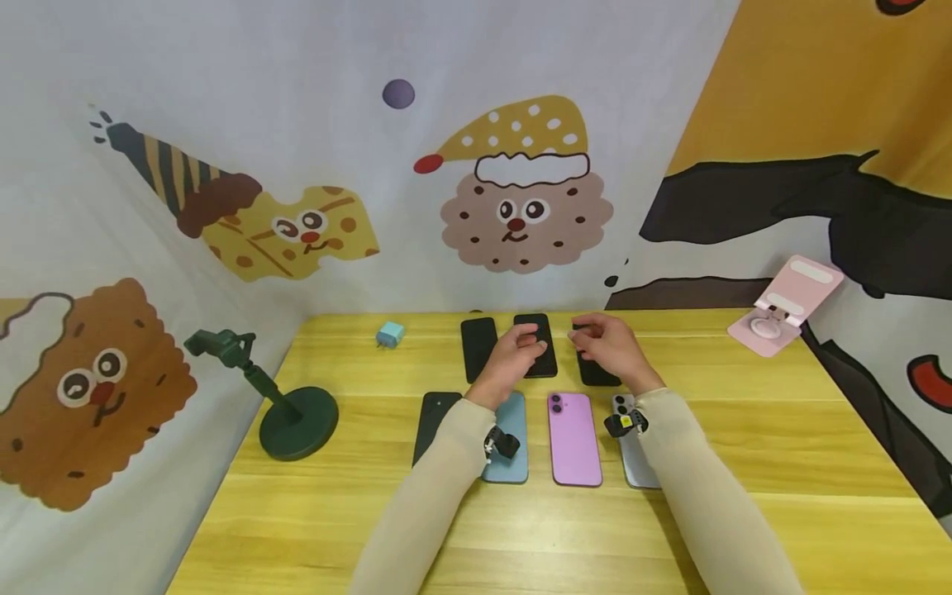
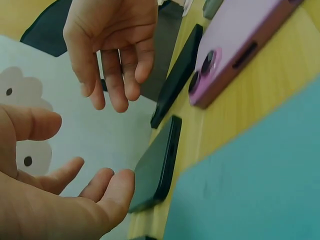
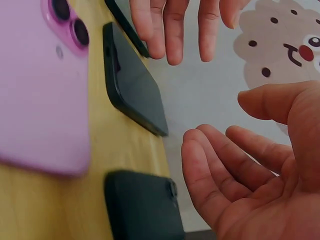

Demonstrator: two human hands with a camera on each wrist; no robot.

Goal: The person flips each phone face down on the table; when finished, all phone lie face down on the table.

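My left hand [image 1: 513,355] hovers by the middle dark phone [image 1: 546,355] of the back row, its fingers loosely bent around nothing. In the right wrist view, my right hand [image 3: 250,165] is also empty, with thumb and fingers apart. It hovers over the right-hand dark phone [image 1: 598,376]. A third dark phone [image 1: 479,347] lies left of these two. Nearer me, a purple phone [image 1: 575,438] lies camera side up between a blue phone [image 1: 513,463] and a silver phone [image 1: 635,463]; my forearms partly cover the outer two.
Another black phone [image 1: 435,417] lies at the left of the front row. A green stand [image 1: 297,421] occupies the table's left side, with a small blue charger plug [image 1: 390,334] behind it. At the back right is a pink folding stand [image 1: 781,310]. A printed cloth [image 1: 416,231] hangs behind the table.
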